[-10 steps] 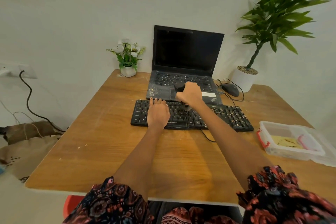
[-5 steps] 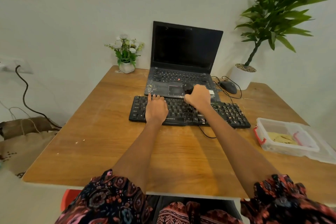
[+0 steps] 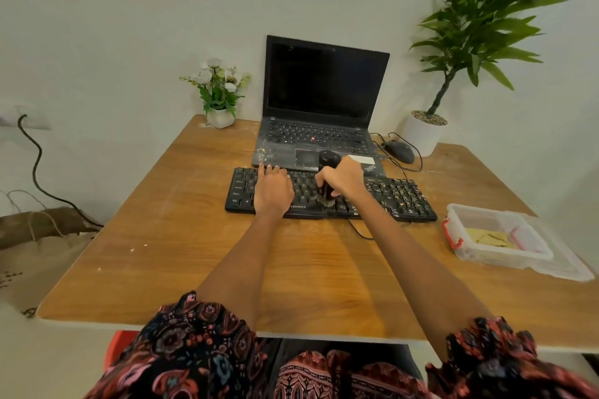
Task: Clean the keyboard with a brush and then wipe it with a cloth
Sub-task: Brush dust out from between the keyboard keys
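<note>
A black keyboard (image 3: 402,197) lies across the wooden table in front of an open laptop. My right hand (image 3: 345,180) grips a black brush (image 3: 328,161) upright over the keyboard's middle, its bristles down on the keys near the front row. My left hand (image 3: 272,189) lies flat on the keyboard's left part, fingers straight and pointing away from me. Pale specks dot the keys on the right side. A yellow cloth (image 3: 489,236) lies inside a clear box at the right.
The dusty laptop (image 3: 324,87) stands just behind the keyboard, a wired mouse (image 3: 399,151) to its right. A clear plastic box (image 3: 479,220) with red clips sits near the right edge. A small flower pot (image 3: 220,118) and a tall potted plant (image 3: 424,134) stand at the back.
My right hand has drawn the brush nearer to me across the keys, from the keyboard's back edge to its front rows. My left hand has stayed put.
</note>
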